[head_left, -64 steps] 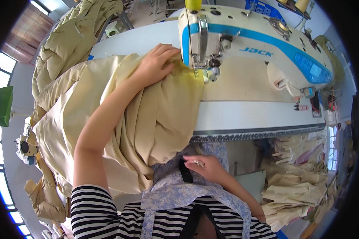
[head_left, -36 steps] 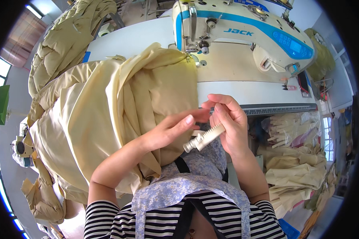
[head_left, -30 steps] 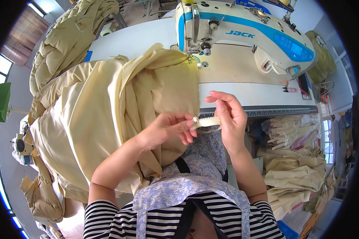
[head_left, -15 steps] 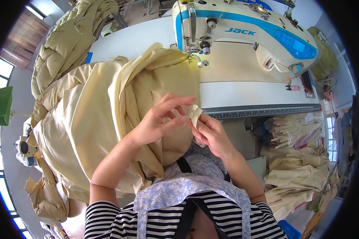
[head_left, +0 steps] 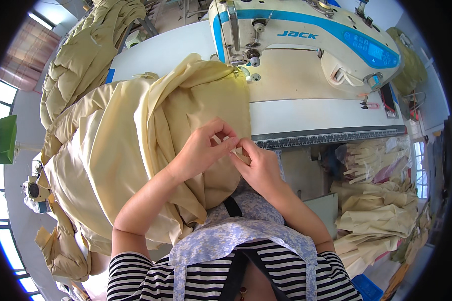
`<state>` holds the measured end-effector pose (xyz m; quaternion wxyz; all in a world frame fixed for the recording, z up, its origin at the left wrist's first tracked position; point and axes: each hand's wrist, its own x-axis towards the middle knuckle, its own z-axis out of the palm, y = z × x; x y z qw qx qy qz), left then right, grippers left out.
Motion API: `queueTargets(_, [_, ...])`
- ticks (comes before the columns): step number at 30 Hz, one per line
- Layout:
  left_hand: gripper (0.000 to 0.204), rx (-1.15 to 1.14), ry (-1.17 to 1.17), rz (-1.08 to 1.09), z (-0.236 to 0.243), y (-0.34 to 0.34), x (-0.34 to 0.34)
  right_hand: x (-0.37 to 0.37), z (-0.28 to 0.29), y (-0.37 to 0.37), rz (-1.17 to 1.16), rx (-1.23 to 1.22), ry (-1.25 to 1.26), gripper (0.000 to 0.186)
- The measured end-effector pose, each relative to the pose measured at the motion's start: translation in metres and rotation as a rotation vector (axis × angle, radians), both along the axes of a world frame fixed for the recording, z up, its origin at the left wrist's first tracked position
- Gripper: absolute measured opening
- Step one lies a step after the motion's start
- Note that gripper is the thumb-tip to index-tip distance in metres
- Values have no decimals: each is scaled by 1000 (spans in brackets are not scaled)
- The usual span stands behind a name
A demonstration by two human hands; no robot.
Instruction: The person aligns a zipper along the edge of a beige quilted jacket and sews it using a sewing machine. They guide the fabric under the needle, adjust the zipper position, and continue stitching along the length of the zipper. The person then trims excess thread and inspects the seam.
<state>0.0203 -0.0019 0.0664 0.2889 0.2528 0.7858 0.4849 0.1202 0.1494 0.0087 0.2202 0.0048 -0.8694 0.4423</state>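
My left hand [head_left: 201,152] and my right hand [head_left: 258,165] meet above the near edge of the sewing table. Their fingertips are pinched together around a small cream fabric strip [head_left: 242,157], mostly hidden by the fingers. Beneath and to the left of them spreads a large beige garment [head_left: 108,133], draped over the table and down into my lap. Its far right corner lies under the presser foot [head_left: 237,73] of the white and blue sewing machine [head_left: 296,32], where a lamp lights the cloth.
A ruler strip [head_left: 331,136] runs along the table's front edge. Small snips [head_left: 369,106] lie at the table's right. Below right are stacked beige fabric pieces [head_left: 376,210] and bundled strips [head_left: 369,158]. A quilted beige garment [head_left: 85,60] hangs at the far left.
My hands have come together, fingertips now touching. The fabric strip, held up by my right hand before, is now lower and mostly covered by the fingers. The view has shifted slightly.
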Motion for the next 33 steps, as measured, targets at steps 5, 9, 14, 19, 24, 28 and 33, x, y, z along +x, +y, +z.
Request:
queueTargets(5, [14, 104, -93, 68, 0, -2, -3, 1, -15, -9, 47, -164, 25, 15])
queueTargets(9, [17, 195, -107, 136, 9, 0, -14, 9, -19, -13, 80, -299, -17, 15])
queueTargets(14, [16, 6, -40, 1, 13, 7, -15, 7, -14, -11, 83, -544, -203, 21])
queueTargets(19, [19, 94, -196, 10, 0, 11, -2, -7, -16, -12, 8, -435, 59, 26])
queueTargets(24, [19, 187, -207, 110, -4, 5, 6, -3, -23, -7, 40, -412, -132, 21])
queueTargets(28, [17, 253, -32, 185, 2, 9, -12, 13, -26, -2, 304, -909, -349, 19])
queueTargets(33, [18, 211, 231, 296, 7, 30, -76, 50, -39, -6, 658, -871, -595, 26])
